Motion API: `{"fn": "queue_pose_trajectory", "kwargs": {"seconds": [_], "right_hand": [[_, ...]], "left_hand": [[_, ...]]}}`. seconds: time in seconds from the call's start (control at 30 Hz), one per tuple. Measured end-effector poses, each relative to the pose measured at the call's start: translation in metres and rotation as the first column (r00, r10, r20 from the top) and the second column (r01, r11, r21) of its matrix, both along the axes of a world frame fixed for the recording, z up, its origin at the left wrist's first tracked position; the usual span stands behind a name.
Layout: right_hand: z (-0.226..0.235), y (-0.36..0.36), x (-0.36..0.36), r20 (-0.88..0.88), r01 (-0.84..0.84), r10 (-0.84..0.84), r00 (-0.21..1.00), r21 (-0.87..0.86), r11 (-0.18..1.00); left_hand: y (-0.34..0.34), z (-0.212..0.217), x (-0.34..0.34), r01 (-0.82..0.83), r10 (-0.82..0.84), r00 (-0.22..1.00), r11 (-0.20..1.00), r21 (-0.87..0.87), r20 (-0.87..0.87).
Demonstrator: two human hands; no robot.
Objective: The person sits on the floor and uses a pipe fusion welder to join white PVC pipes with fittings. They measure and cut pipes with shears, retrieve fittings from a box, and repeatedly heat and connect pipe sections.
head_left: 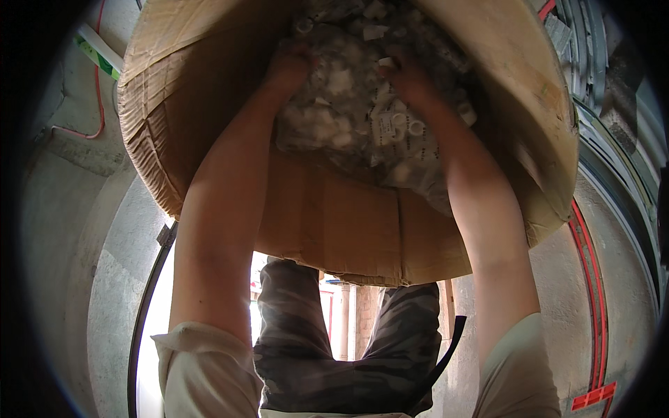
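Both my arms reach down into a large cardboard box (334,226). Inside lie clear plastic bags (317,129) full of small white pieces that look like plastic pipe fittings, some of them ring-shaped. My left hand (290,71) is in shadow at the left of the pile, its fingers curled against the edge of a bag. At the right, my right hand (411,78) has thumb and fingers closed round a small white piece (387,63); whether that piece is loose or inside a bag cannot be made out. A printed bag with a white label (387,124) lies between my forearms.
The box's worn rim curves round both arms. To the right, long metal profiles (592,63) lean by the wall, and red pipes (592,292) run along the concrete. A white tube (101,47) and a thin red line (102,104) are at the upper left.
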State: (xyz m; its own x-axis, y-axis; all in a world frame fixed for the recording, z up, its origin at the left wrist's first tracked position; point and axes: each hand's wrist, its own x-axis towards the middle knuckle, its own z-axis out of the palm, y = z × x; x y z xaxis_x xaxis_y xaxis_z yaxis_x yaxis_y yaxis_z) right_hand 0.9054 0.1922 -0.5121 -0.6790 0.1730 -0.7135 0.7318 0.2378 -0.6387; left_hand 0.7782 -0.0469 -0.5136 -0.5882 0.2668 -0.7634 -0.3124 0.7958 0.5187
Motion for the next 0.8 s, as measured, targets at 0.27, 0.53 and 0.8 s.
{"fn": "queue_pose_trajectory", "kwargs": {"seconds": [0.27, 0.53, 0.8], "right_hand": [[0.006, 0.017, 0.01, 0.066, 0.269, -0.264, 0.962, -0.085, 0.959], [0.029, 0.028, 0.011, 0.151, 0.668, -0.657, 0.738, -0.302, 0.68], [0.038, 0.046, 0.018, 0.083, 0.716, -0.738, 0.669, -0.339, 0.61]], "left_hand": [[-0.017, 0.006, -0.013, -0.106, 0.058, 0.983, 0.955, 0.278, 0.176], [-0.007, 0.024, -0.025, -0.307, 0.207, 0.925, 0.903, 0.302, 0.319], [0.018, 0.041, -0.045, -0.59, 0.373, 0.785, 0.694, 0.413, 0.495]]}}
